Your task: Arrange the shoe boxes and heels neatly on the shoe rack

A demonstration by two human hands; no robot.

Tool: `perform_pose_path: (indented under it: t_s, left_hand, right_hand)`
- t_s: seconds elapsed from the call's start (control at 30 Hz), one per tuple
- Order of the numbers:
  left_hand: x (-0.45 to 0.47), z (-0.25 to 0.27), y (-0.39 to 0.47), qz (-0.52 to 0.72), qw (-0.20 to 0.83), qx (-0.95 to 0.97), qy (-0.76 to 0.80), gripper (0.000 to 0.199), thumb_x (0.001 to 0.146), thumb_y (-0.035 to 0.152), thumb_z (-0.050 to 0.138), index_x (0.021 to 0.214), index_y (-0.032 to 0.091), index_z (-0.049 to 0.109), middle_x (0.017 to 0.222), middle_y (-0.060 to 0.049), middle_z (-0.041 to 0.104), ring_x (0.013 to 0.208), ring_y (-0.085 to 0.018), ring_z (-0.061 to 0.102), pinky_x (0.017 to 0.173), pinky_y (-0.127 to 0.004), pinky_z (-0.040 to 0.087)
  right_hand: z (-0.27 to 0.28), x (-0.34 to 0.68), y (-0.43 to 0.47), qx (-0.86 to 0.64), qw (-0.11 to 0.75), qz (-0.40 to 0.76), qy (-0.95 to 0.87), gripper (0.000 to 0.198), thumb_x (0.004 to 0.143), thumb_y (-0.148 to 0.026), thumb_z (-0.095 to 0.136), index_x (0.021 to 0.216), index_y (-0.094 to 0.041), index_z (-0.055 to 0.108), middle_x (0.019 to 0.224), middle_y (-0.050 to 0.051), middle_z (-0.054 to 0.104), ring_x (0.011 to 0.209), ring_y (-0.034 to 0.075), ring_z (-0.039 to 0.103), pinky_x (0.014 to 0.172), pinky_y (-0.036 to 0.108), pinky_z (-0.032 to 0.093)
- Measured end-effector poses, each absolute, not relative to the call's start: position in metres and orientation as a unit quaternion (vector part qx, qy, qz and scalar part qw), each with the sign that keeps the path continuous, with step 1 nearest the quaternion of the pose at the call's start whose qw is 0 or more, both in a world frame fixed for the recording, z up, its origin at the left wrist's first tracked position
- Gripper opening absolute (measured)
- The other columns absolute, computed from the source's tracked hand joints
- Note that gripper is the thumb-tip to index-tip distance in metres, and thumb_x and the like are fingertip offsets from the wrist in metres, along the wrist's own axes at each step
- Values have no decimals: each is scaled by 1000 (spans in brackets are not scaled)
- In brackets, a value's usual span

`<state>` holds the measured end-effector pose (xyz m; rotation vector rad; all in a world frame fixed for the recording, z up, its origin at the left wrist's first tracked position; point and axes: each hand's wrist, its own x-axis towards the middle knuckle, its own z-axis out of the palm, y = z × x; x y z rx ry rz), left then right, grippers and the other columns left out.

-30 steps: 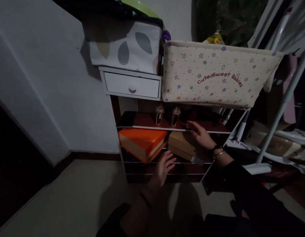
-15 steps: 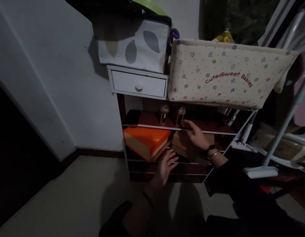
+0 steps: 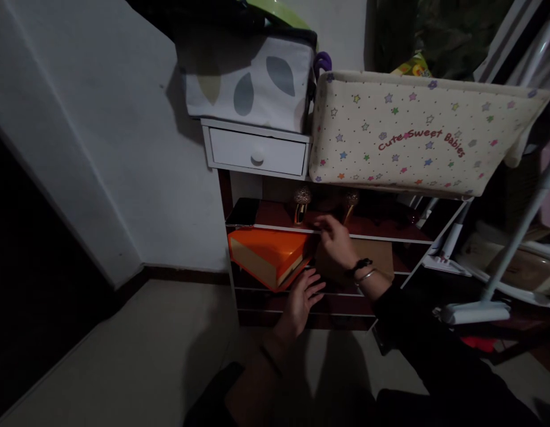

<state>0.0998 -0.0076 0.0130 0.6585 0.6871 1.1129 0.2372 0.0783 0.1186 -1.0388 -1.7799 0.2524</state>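
My right hand (image 3: 337, 240) reaches over the front edge of the top shelf. Its fingers are slightly bent and apart, with nothing seen in them. On that shelf, one small gold object with a glittery rounded top (image 3: 302, 204) stands left of my fingertips. A matching gold object (image 3: 351, 204) stands behind the hand to the right, its lower part dim; I cannot tell exactly what the pair are. Lower down, my left hand (image 3: 304, 296) is held open in front of the rack, fingers spread, near the orange box (image 3: 275, 252). My right forearm and hand partly hide a brown cardboard box (image 3: 375, 255).
A black flat item (image 3: 243, 212) lies at the shelf's left end. Above are a white drawer (image 3: 259, 151), a leaf-patterned fabric box (image 3: 248, 80) and a star-printed basket (image 3: 426, 130). To the right leans a mop-like tool with a white roller head (image 3: 479, 312).
My right hand has moved left, away from the right gold object, which now stands farther right, apart from the other. My left hand stays open in nearly the same place. The view has shifted slightly.
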Motion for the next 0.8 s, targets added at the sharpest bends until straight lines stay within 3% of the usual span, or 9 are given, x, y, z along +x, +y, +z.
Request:
perform_pose_path:
  t_s: [0.13, 0.27, 0.4, 0.5, 0.57, 0.67, 0.8]
  left_hand:
    - [101, 16, -9, 506, 744, 288, 327, 47, 104, 42, 38, 141, 16, 52, 153, -21, 53, 131, -33, 61, 109, -46, 46]
    - [97, 16, -11, 510, 743, 294, 320, 46, 104, 43, 38, 138, 17, 55, 152, -21, 54, 131, -33, 62, 109, -46, 45]
    - [94, 16, -13, 508, 745, 298, 314, 45, 104, 43, 38, 136, 18, 56, 151, -20, 54, 129, -32, 62, 107, -45, 46]
    - [95, 12, -15, 509, 748, 300, 302, 46, 102, 47, 44, 135, 18, 55, 149, -20, 55, 126, -31, 63, 103, -42, 47]
    - [98, 9, -18, 510, 750, 303, 292, 54, 96, 54, 55, 134, 17, 56, 146, -20, 56, 124, -31, 63, 100, -41, 48]
    - [108, 3, -30, 504, 757, 310, 276, 69, 83, 65, 69, 131, 17, 59, 138, -17, 62, 120, -31, 63, 94, -39, 50]
    - [123, -1, -52, 471, 772, 334, 268, 72, 79, 70, 72, 123, 15, 67, 120, -14, 72, 120, -31, 64, 100, -40, 48]
  right_hand:
    - [120, 189, 91, -344, 434, 147, -820, 57, 78, -7, 47, 130, -25, 63, 127, 5, 72, 123, 22, 64, 114, 44, 48]
    - [126, 204, 113, -453, 460, 129, -753, 55, 75, -5, 47, 125, -20, 64, 119, 9, 74, 118, 26, 65, 111, 51, 49]
    - [126, 242, 95, -485, 479, 100, -725, 48, 76, -8, 49, 120, -18, 66, 123, 12, 71, 122, 29, 61, 113, 54, 44]
    - [113, 254, 44, -471, 486, 84, -731, 38, 84, -15, 50, 119, -21, 66, 121, 10, 72, 117, 27, 63, 106, 46, 47]
    - [97, 253, 4, -457, 480, 114, -740, 30, 90, -19, 49, 114, -22, 67, 111, 7, 74, 103, 23, 67, 94, 38, 50]
    - [65, 249, -45, -450, 472, 198, -732, 23, 87, -13, 45, 89, -21, 67, 87, 2, 71, 82, 17, 65, 78, 28, 48]
    - [20, 243, -73, -430, 443, 273, -738, 22, 81, -10, 44, 77, -20, 63, 75, -2, 66, 72, 14, 59, 71, 25, 43]
